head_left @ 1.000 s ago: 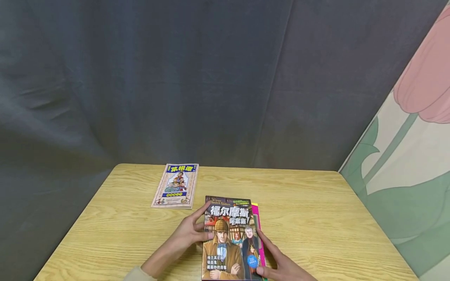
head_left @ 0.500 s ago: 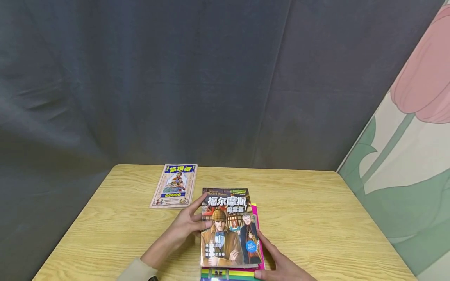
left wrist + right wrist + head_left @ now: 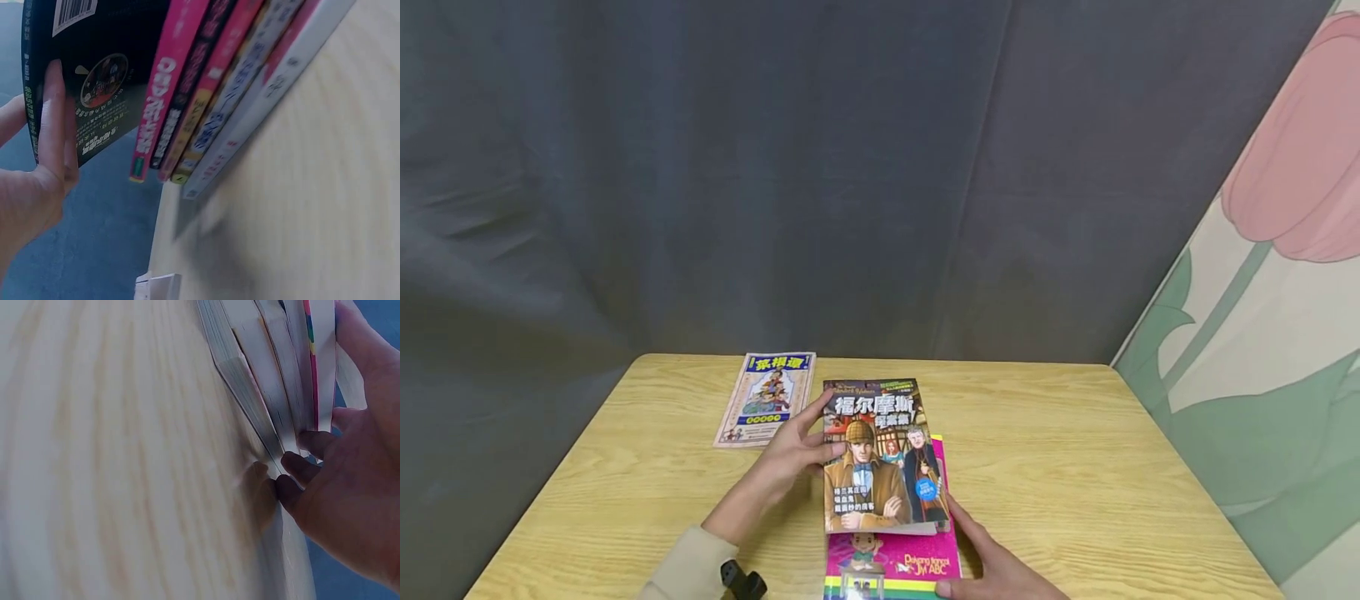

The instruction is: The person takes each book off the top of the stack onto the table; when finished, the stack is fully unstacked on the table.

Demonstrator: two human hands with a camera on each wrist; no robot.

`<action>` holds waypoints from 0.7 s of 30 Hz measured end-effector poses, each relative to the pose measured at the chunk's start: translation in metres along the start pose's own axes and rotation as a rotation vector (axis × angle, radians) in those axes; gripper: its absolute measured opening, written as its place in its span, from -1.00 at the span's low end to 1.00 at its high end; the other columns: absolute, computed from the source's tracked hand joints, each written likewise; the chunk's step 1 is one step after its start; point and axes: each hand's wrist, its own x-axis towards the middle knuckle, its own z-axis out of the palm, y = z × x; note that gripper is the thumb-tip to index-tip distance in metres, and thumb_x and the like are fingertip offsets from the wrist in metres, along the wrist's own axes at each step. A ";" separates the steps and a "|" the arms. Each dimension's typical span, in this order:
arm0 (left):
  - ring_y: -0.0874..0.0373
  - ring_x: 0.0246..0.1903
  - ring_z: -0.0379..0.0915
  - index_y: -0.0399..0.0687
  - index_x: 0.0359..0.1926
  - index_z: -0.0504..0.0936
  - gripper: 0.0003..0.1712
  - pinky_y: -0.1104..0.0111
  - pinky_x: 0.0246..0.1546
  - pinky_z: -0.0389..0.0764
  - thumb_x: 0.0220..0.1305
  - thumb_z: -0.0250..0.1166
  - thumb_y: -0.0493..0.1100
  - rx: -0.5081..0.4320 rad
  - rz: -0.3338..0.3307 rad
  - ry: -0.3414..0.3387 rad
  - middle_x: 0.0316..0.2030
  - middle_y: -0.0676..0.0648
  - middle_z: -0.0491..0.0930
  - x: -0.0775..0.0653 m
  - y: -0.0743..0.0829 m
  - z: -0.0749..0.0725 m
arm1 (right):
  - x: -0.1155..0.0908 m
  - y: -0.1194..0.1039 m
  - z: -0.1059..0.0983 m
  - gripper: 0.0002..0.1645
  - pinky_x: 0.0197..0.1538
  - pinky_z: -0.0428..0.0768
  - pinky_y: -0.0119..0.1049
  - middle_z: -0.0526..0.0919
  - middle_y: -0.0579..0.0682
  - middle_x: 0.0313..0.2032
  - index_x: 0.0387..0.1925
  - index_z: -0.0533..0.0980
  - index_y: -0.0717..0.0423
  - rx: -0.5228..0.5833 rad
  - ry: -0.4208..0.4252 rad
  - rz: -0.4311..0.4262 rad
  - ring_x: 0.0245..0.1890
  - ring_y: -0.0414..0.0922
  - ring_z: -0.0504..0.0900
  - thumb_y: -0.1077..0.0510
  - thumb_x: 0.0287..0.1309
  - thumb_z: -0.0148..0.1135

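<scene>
My left hand [image 3: 790, 458] grips the left edge of a dark-covered paperback [image 3: 868, 458] with a figure in a checked cap on its front. In the left wrist view the paperback's black back cover [image 3: 103, 75] shows, tilted up off a stack of books [image 3: 219, 87], thumb on one side and fingers on the other. Topmost in the stack is a pink book [image 3: 925, 557], partly covered by the paperback. My right hand [image 3: 1000, 571] rests along the stack's right side, thumb on the pink cover's edge. The right wrist view has its fingertips [image 3: 290, 490] touching the page edges.
A thin pale book [image 3: 766, 400] with a blue title band lies flat on the wooden table [image 3: 1052, 450], left of the stack and farther back. A dark curtain [image 3: 790, 183] hangs behind the table. At the right stands a tulip-patterned panel [image 3: 1285, 375].
The dark paperback has risen and slid away from me and slightly left in my left hand, uncovering the pink book's lower part. My right hand stays beside the stack.
</scene>
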 end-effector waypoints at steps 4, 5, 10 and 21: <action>0.03 -0.07 0.60 0.22 0.52 -0.05 0.09 0.44 -0.58 0.54 0.13 0.37 -0.37 -0.001 0.010 0.012 0.51 -0.12 -0.40 0.010 0.008 -0.004 | 0.000 -0.001 0.000 0.09 0.11 0.56 -0.06 -0.06 0.35 0.40 0.53 -0.27 -0.22 -0.012 0.004 0.017 0.24 0.22 0.27 -0.05 0.25 0.24; -0.01 -0.01 0.57 0.23 0.52 -0.05 0.09 0.43 -0.58 0.54 0.13 0.37 -0.38 -0.003 0.008 0.014 0.51 -0.11 -0.41 0.012 0.011 -0.004 | 0.000 -0.001 -0.001 0.08 0.11 0.56 -0.05 -0.06 0.36 0.40 0.53 -0.27 -0.23 -0.015 0.004 0.018 0.25 0.24 0.25 -0.05 0.25 0.24; -0.23 0.29 0.22 0.25 0.52 -0.04 0.08 0.38 -0.57 0.59 0.14 0.36 -0.38 0.012 -0.001 0.034 0.52 -0.08 -0.40 0.025 0.020 -0.007 | 0.002 -0.001 -0.001 0.06 0.08 0.58 -0.09 -0.09 0.34 0.42 0.51 -0.24 -0.41 -0.035 0.008 0.023 0.28 0.29 0.18 -0.06 0.24 0.24; -0.28 0.35 0.08 0.15 0.52 -0.04 0.07 0.41 -0.59 0.59 0.12 0.32 -0.44 0.045 -0.027 0.066 0.52 -0.08 -0.34 0.051 0.019 -0.016 | 0.001 0.002 -0.001 0.02 0.03 0.62 -0.11 -0.08 0.30 0.42 0.50 -0.22 -0.47 0.055 -0.013 0.021 0.25 0.18 0.27 -0.04 0.27 0.22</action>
